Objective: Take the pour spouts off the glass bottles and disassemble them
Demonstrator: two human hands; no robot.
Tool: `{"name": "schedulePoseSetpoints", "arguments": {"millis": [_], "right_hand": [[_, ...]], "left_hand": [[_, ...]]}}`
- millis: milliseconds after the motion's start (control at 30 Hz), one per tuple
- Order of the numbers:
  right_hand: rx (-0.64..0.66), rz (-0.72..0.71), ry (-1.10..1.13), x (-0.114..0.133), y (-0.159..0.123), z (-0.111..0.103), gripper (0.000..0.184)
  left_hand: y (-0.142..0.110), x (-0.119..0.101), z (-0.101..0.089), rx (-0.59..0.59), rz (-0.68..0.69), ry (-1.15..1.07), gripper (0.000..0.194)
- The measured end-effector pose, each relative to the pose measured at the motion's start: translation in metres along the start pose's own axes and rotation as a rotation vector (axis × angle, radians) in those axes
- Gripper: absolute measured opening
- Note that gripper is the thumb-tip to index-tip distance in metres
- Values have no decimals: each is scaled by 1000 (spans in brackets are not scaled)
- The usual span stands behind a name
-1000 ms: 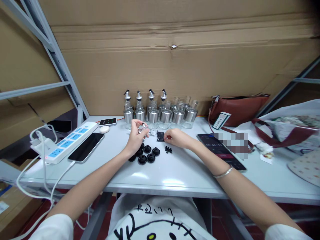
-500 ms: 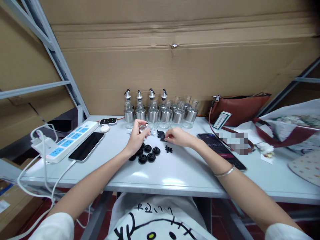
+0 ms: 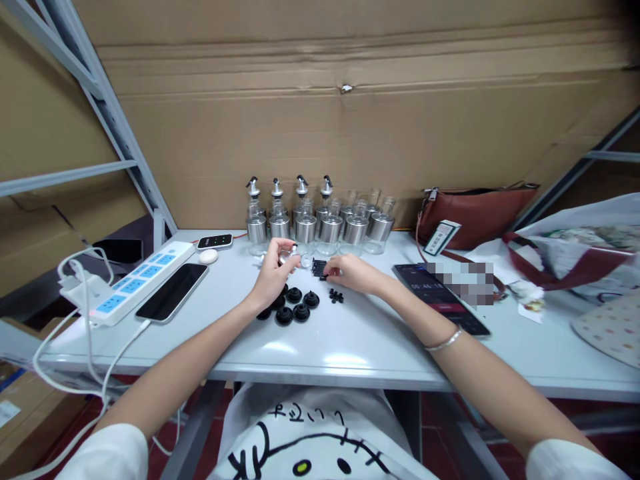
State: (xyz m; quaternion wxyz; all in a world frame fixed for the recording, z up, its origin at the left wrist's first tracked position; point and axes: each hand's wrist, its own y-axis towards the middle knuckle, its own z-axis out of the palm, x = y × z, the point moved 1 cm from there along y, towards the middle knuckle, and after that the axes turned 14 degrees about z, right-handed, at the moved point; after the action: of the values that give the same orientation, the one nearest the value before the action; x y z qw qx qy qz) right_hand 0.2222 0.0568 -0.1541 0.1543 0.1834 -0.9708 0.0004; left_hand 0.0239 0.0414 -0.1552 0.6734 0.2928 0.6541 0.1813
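My left hand (image 3: 273, 275) is closed around a small silver pour spout (image 3: 295, 251) with a dark tip, held just above the table. My right hand (image 3: 351, 272) has its fingertips pinched at the near end of a row of small black lever pieces (image 3: 318, 267); the fingers hide whether one is between them. Clear plastic parts (image 3: 306, 261) lie between the two hands. Several round black stoppers (image 3: 301, 312) sit in front of my left hand. A little cluster of tiny black caps (image 3: 337, 296) lies below my right hand.
Several glass bottles with steel bands (image 3: 331, 230) stand at the back; some behind carry pour spouts (image 3: 302, 185). A power strip (image 3: 135, 285) and phone (image 3: 173, 293) lie left. On the right are a phone with a timer (image 3: 450, 310) and a brown bag (image 3: 480, 217).
My right fingertips have shifted slightly left along the black lever pieces, which moved a little. My left hand keeps the pour spout in nearly the same place. The view tilts slightly.
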Motion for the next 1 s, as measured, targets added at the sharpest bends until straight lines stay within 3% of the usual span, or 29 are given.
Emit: {"name": "schedulePoseSetpoints", "arguments": {"millis": [300, 433, 533, 667, 800, 1000], "right_hand": [[-138, -93, 27, -6, 4, 8, 4], [-385, -143, 98, 2, 0, 0, 17], [-513, -227, 134, 11, -6, -6, 25], [-553, -337, 78, 22, -12, -5, 30], [-580, -377, 17, 26, -15, -2, 31], [-598, -457, -94, 30, -17, -3, 31]], "left_hand": [[0, -1, 0, -18, 9, 42, 25], [1, -2, 0, 59, 0, 70, 21], [0, -4, 3, 134, -34, -30, 25], [-2, -7, 7, 256, -95, -183, 32], [-2, -11, 7, 382, -135, -189, 35], [-4, -15, 6, 452, -164, -176, 38]]}}
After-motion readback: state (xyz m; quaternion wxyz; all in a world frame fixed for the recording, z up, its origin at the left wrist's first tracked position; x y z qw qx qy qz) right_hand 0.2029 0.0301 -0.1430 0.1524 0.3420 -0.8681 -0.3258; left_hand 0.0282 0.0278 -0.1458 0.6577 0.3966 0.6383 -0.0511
